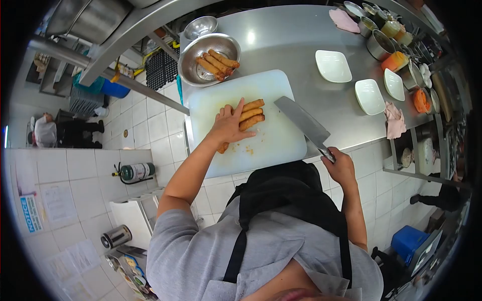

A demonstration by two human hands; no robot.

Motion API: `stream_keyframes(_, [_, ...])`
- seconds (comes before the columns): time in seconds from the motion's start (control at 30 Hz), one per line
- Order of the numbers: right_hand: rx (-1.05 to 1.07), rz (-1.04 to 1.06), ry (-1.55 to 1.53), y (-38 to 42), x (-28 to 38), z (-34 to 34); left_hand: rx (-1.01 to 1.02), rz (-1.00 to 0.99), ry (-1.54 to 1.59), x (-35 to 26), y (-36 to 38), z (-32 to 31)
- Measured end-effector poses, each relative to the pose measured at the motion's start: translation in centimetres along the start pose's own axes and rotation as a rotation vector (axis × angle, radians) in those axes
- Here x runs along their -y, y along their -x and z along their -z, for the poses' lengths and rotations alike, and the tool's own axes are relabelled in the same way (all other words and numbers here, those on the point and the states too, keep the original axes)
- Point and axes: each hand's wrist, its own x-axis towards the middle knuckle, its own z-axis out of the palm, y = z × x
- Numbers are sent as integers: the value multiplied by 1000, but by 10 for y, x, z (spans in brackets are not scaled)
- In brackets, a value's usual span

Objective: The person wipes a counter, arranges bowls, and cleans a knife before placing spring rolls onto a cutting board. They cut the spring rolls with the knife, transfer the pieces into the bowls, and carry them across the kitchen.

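Note:
Several long golden-brown fried spring rolls (pixel 252 114) lie side by side on a white cutting board (pixel 278 145). My left hand (pixel 228 123) presses on them from the left, thumb and fingers spread around the bundle and hiding its middle. One browned end pokes out below the palm. In my right hand (pixel 341 167) is the handle of a wide-bladed cleaver (pixel 305 119). Its blade slants up and left over the board's right side, apart from the rolls. Brown crumbs dot the board below them.
A steel bowl (pixel 187 67) with more fried rolls stands behind the board, beside a smaller bowl (pixel 201 26). White dishes (pixel 333 66) and a pink cloth (pixel 395 120) lie to the right. Pots and sauce containers (pixel 380 46) line the far right edge. A person (pixel 46 131) is at far left.

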Motion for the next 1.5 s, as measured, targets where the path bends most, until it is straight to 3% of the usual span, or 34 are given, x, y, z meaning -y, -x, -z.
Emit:
stream_keyframes(0.13, [95,-36,-94,6,-16,-7,-72,122,-32,-7,3,-7])
stream_keyframes(0.2, [76,14,-98,4,-25,-10,-126,175,95,-9,5,-7])
stream_keyframes(0.43, [120,56,-177,1,-47,-5,-77,334,-74,5,18,0])
stream_keyframes(0.5, [141,79,-210,-5,-57,-7,-300,310,198,25,31,-10])
stream_keyframes(0.53, [180,89,-349,-10,-63,-9,-304,328,193,26,40,-15])
stream_keyframes(0.6, [230,106,-496,-22,-64,-9,-689,400,878,25,64,-28])
stream_keyframes(0.63, [337,20,-622,-29,-60,-4,-694,409,868,28,72,-44])
stream_keyframes(0.67, [442,-74,-745,-34,-55,1,-830,462,841,28,76,-63])
stream_keyframes(0.7, [447,-74,-748,-37,-48,5,-966,510,816,24,79,-79])
stream_keyframes(0.77, [563,-102,-975,-44,-30,13,-1016,529,877,8,75,-93])
stream_keyframes(0.83, [573,-79,-1024,-51,-19,-1,-1110,485,1056,-2,65,-101])
stream_keyframes(1.0, [594,-45,-962,-60,18,-30,-1238,479,1067,-15,41,-102])
stream_keyframes(1.1, [623,-37,-875,-52,37,-26,-1275,372,1128,6,28,-117])
stream_keyframes(1.23, [564,-85,-806,-36,40,-29,-1185,446,1012,7,55,-82])
stream_keyframes(1.3, [493,-166,-873,-25,41,-34,-991,221,495,27,63,-72])
stream_keyframes(1.33, [487,-176,-861,-20,43,-37,-875,200,345,31,63,-62])
stream_keyframes(1.37, [476,-196,-898,-16,45,-40,-869,198,361,31,61,-55])
stream_keyframes(1.43, [461,-220,-930,-10,52,-46,-663,92,92,22,54,-38])
stream_keyframes(1.5, [396,-236,-998,-3,60,-53,-632,63,65,15,41,-31])
